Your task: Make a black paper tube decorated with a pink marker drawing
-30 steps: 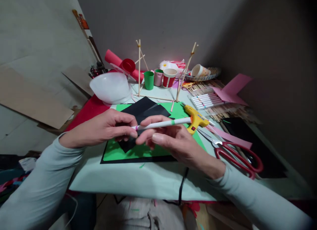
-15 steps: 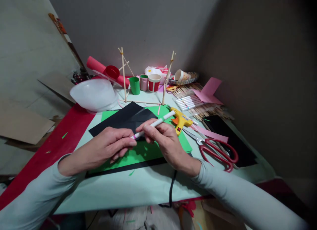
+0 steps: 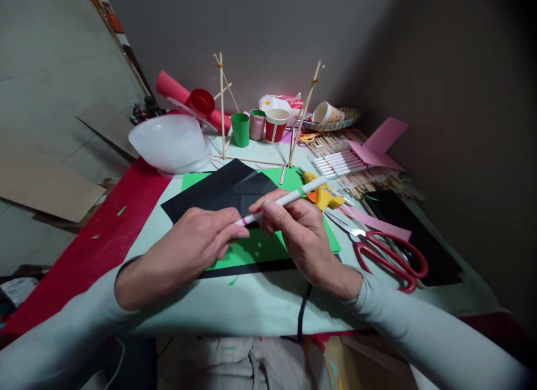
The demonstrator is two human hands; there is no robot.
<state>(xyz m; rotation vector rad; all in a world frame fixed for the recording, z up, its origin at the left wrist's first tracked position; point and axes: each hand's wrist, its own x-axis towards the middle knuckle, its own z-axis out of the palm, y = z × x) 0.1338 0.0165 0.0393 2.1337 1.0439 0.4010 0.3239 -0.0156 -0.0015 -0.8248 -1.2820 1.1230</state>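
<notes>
A white marker [image 3: 289,198] with a green band and a pink-purple ring slants up to the right over the papers. My right hand [image 3: 300,233] is closed around its middle, thumb on top. At the lower end, the fingertips of my left hand [image 3: 197,242] pinch the marker by the ring. Beneath both hands lie green sheets [image 3: 251,247], with folded black paper [image 3: 218,188] on top of them. A yellow glue gun [image 3: 327,197] rests just beyond my right hand, and red-handled scissors [image 3: 390,253] lie to its right.
A frame of wooden sticks [image 3: 222,110] stands behind the papers, near a green cup [image 3: 240,130], a pink cup and a red-and-white cup [image 3: 277,126]. Left is a translucent bowl [image 3: 168,144]. A marker pack [image 3: 339,163] and pink paper [image 3: 384,141] sit at right.
The view has tilted and turned, so the whole scene sits higher and farther right. Both hands keep their hold on the marker, with little change in pose.
</notes>
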